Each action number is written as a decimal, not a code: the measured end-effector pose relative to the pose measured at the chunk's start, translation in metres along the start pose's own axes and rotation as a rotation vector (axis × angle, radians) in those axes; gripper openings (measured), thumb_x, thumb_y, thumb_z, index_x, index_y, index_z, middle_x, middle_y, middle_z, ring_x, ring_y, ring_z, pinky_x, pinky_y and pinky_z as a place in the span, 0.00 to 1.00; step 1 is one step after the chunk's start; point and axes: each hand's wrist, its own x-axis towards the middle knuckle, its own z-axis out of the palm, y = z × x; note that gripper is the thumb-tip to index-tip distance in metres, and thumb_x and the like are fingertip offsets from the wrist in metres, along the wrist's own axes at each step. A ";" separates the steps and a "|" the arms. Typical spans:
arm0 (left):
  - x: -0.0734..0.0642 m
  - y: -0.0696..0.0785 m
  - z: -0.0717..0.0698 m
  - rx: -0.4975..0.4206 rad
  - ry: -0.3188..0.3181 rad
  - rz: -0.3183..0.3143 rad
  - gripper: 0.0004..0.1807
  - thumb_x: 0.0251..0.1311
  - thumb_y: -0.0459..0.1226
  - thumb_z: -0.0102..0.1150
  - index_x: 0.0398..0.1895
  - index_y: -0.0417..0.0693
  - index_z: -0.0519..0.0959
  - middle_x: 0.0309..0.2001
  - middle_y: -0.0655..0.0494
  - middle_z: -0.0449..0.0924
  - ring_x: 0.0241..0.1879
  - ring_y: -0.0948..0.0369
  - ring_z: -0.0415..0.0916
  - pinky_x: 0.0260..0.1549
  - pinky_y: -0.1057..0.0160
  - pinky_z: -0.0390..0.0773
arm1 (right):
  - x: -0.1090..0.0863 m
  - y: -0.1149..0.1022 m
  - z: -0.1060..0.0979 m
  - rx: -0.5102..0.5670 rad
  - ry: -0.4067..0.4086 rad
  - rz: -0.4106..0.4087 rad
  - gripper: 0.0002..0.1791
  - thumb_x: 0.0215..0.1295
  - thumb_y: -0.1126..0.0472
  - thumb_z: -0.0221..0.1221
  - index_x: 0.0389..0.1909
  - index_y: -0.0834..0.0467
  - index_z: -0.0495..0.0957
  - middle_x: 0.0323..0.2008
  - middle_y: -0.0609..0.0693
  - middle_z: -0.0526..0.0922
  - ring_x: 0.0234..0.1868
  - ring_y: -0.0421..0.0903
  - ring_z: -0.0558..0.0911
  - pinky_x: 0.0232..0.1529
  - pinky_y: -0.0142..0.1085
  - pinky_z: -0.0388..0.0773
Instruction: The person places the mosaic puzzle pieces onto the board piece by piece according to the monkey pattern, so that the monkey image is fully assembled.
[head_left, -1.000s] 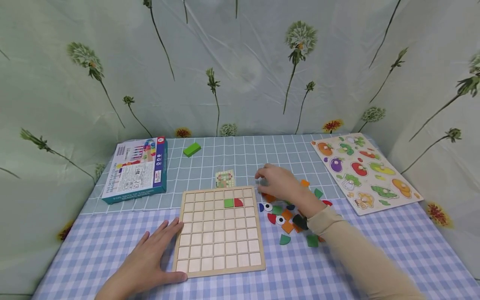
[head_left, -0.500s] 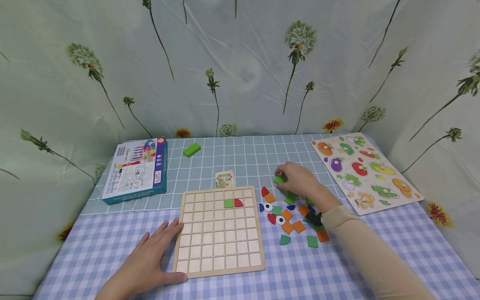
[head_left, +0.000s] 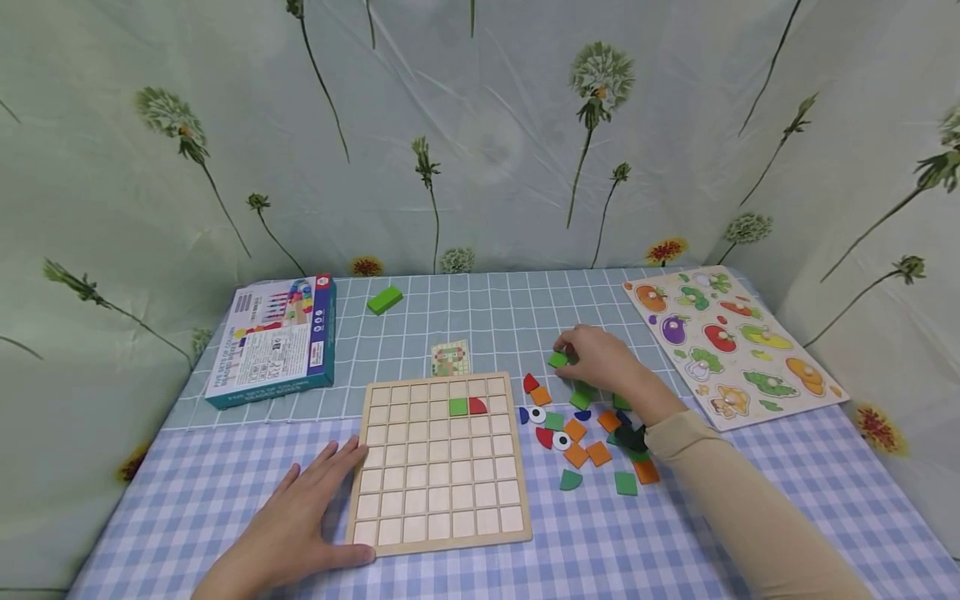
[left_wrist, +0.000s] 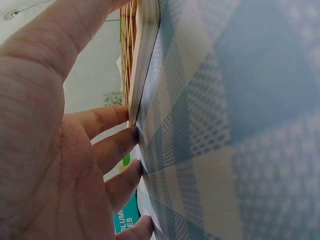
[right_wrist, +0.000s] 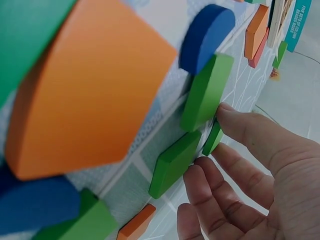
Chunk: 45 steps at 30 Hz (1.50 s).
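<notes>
My left hand lies spread at the left side of a wooden grid board, with fingertips at its edge and thumb at the near left corner. In the left wrist view its fingers extend straight along the board's side. A green square tile and a red quarter-round tile sit side by side in the board. Right of it, my right hand pinches a green tile between thumb and index finger. In the right wrist view this tile is seen edge-on, beside other green tiles.
Loose tiles, among them orange squares and round eye pieces, lie right of the board. A pattern card stands behind it. Around these are a boxed toy, a green block and a vegetable puzzle.
My right hand has moved right from near the board's far right corner and taken the green tile; over the last half second it barely moves. My left hand has stayed put.
</notes>
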 end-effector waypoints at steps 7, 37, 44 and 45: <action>0.000 0.001 0.000 0.003 -0.022 -0.006 0.70 0.37 0.79 0.73 0.83 0.56 0.64 0.84 0.49 0.63 0.82 0.38 0.60 0.68 0.17 0.61 | -0.001 0.000 0.000 0.016 -0.004 -0.009 0.21 0.69 0.55 0.72 0.59 0.61 0.86 0.45 0.56 0.88 0.43 0.50 0.81 0.53 0.44 0.87; 0.002 0.000 -0.002 -0.017 -0.036 -0.023 0.71 0.36 0.80 0.72 0.84 0.56 0.63 0.84 0.51 0.63 0.83 0.39 0.59 0.70 0.18 0.59 | 0.000 -0.039 -0.003 0.096 0.025 -0.119 0.19 0.68 0.56 0.73 0.56 0.61 0.88 0.44 0.53 0.88 0.43 0.48 0.82 0.51 0.41 0.86; 0.001 0.000 -0.001 -0.022 -0.027 -0.016 0.70 0.37 0.79 0.74 0.83 0.57 0.64 0.84 0.51 0.63 0.83 0.39 0.60 0.70 0.18 0.59 | 0.001 -0.055 0.001 0.089 0.037 -0.213 0.17 0.68 0.56 0.74 0.53 0.60 0.89 0.44 0.52 0.89 0.44 0.47 0.85 0.52 0.41 0.87; 0.000 0.000 -0.001 -0.020 -0.025 -0.010 0.70 0.37 0.79 0.74 0.83 0.56 0.64 0.84 0.51 0.63 0.82 0.39 0.60 0.69 0.18 0.59 | 0.002 -0.058 0.001 0.090 0.033 -0.222 0.17 0.68 0.56 0.74 0.53 0.60 0.89 0.45 0.52 0.89 0.45 0.47 0.85 0.52 0.41 0.87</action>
